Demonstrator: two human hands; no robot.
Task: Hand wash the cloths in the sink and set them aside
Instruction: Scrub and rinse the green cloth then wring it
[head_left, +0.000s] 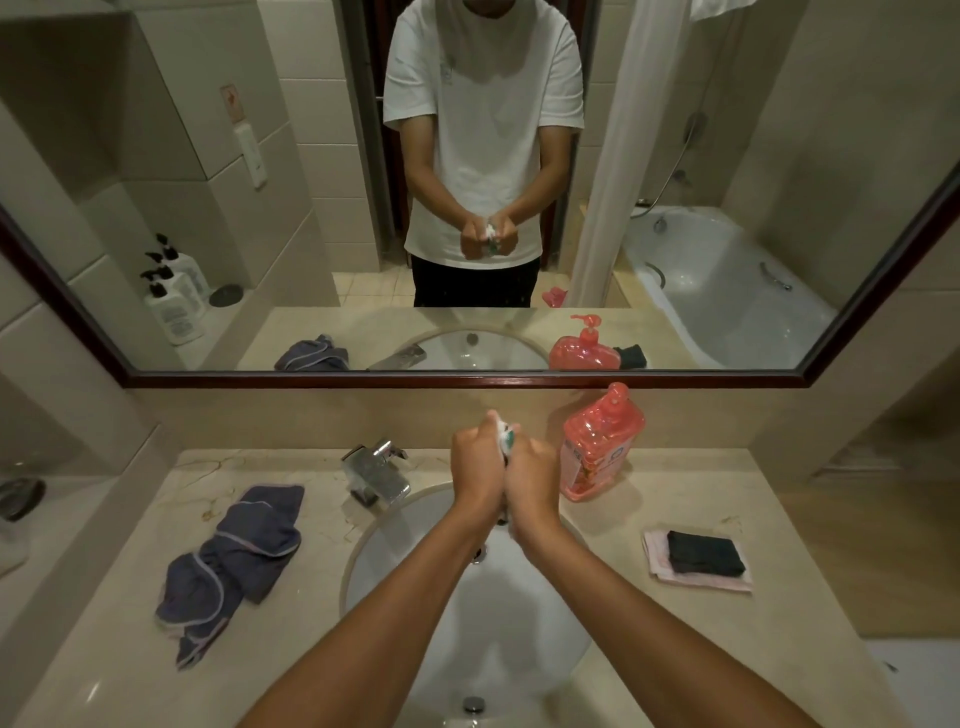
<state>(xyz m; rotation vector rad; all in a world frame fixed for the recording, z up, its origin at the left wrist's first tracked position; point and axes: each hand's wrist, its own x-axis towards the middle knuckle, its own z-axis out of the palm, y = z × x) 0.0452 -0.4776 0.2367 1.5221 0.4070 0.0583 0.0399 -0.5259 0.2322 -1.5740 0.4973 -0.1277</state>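
Note:
Above the white sink basin (431, 613), my left hand (475, 462) and my right hand (532, 475) are pressed together, both gripping a small white-and-green cloth (505, 435). The cloth sticks out above my fingers; most of it is hidden inside my fists. A crumpled purple cloth (236, 566) lies on the counter left of the basin. To the right of the basin, a folded black cloth (704, 553) rests on a folded pink cloth (655, 558).
The chrome tap (376, 473) stands at the basin's back left. A red pump bottle of soap (600, 447) stands behind the basin on the right. The beige marble counter (649, 649) runs under a wide mirror (208, 156).

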